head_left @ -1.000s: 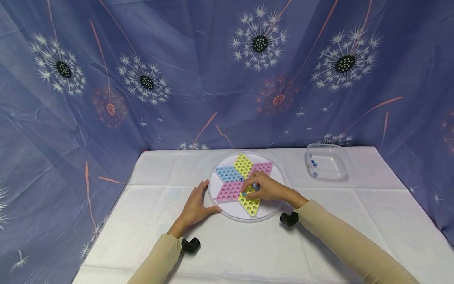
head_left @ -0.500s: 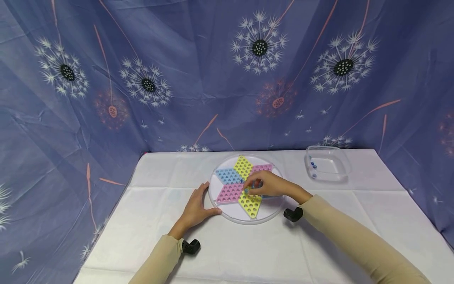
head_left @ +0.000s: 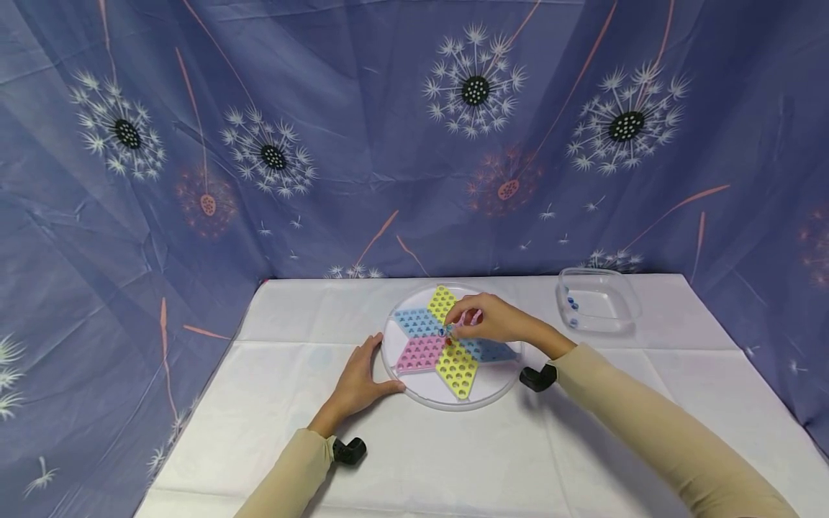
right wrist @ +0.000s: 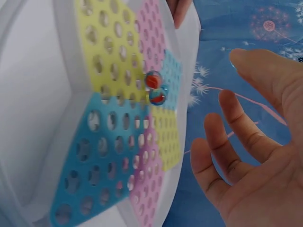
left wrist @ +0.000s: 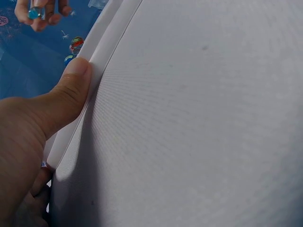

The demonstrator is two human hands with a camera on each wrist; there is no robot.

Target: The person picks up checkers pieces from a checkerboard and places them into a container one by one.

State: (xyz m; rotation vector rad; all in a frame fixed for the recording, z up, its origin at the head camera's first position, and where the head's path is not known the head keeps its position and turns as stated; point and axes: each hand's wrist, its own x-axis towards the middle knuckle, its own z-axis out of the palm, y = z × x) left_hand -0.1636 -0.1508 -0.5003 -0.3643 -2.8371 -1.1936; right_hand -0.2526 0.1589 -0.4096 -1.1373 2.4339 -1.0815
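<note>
A round white Chinese checkers board [head_left: 414, 388] with a yellow, pink and blue star of holes lies on the table. My left hand [head_left: 358, 378] rests at its left rim, thumb and fingers spread along the edge. Over the board's middle, my right hand [head_left: 488, 316] has its fingertips close together. In the left wrist view a teal-blue marble [left wrist: 34, 13] shows pinched in those fingers. Two glass marbles with red in them, an upper marble [right wrist: 153, 79] and a lower marble [right wrist: 157, 96], sit near the star's centre in the right wrist view.
A clear plastic container [head_left: 605, 327] at the back right holds several blue marbles [head_left: 573, 305] along its left side. White cloth [head_left: 453, 460] covers the table. Behind it hangs a blue dandelion-print curtain [head_left: 363, 216].
My right hand has moved up and away across the board, uncovering a red marble near the centre and the blue point at the right. The left hand stays at the rim.
</note>
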